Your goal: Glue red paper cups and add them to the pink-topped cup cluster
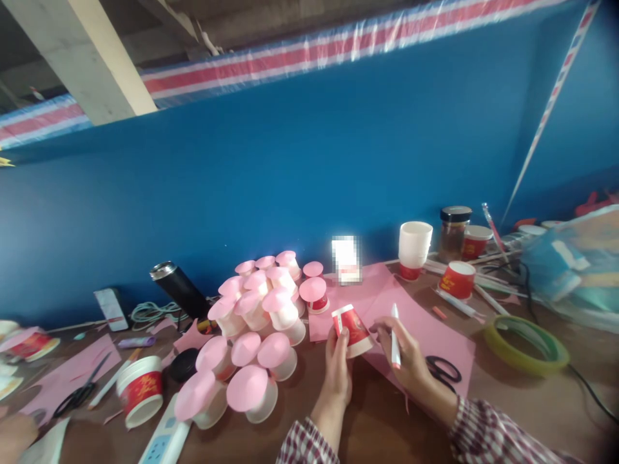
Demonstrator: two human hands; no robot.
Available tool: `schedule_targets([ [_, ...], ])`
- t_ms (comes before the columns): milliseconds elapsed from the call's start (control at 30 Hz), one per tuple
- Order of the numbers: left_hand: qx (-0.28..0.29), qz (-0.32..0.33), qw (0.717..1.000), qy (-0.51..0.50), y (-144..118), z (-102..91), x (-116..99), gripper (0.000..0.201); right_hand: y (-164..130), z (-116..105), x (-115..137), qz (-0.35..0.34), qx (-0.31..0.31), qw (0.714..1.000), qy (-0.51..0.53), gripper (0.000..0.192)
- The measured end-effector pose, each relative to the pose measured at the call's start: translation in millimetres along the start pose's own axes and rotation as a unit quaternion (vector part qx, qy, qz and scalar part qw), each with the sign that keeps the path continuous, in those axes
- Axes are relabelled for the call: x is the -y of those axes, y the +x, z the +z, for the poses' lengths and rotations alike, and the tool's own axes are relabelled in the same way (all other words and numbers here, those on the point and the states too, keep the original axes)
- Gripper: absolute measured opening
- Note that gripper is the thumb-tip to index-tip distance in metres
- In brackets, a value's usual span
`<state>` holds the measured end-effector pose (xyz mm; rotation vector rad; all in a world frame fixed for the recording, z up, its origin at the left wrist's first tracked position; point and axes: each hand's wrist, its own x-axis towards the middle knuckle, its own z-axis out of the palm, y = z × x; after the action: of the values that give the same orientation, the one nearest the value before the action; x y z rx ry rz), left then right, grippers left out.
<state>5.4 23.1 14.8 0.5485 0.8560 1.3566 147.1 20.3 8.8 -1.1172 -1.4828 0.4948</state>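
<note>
Apparently, pen work is under way: at the near edge of the pink paper (425, 328), the left hand (340, 370) grips a tilted red cup (356, 330), the right hand (409, 353) a white pen (395, 335); contact would need steadiness.

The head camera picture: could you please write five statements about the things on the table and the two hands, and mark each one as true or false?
1. The left hand holds a red paper cup. True.
2. The right hand holds a pair of scissors. False: it holds a white pen.
3. The yellow tape roll lies to the right of both hands. True.
4. The black bottle is to the right of the pink-topped cups. False: it is to their left.
5. The wall panel behind the table is blue. True.
</note>
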Motion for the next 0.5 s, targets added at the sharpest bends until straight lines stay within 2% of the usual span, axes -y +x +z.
schedule_targets([
  [233,0.007,0.004,1.000,0.013,2.7,-3.3,2.9,0.050,-1.5,5.0,-8.6,0.053,0.024,0.998,0.039,0.024],
  [333,0.005,0.002,1.000,0.012,2.4,-2.9,2.5,0.051,-1.0,4.3,-6.6,0.051,0.028,0.998,0.036,0.025],
  [500,0.037,0.017,0.999,0.018,-1.3,1.9,-1.3,0.042,-0.8,3.1,-8.9,0.047,0.031,0.998,0.033,0.026],
])
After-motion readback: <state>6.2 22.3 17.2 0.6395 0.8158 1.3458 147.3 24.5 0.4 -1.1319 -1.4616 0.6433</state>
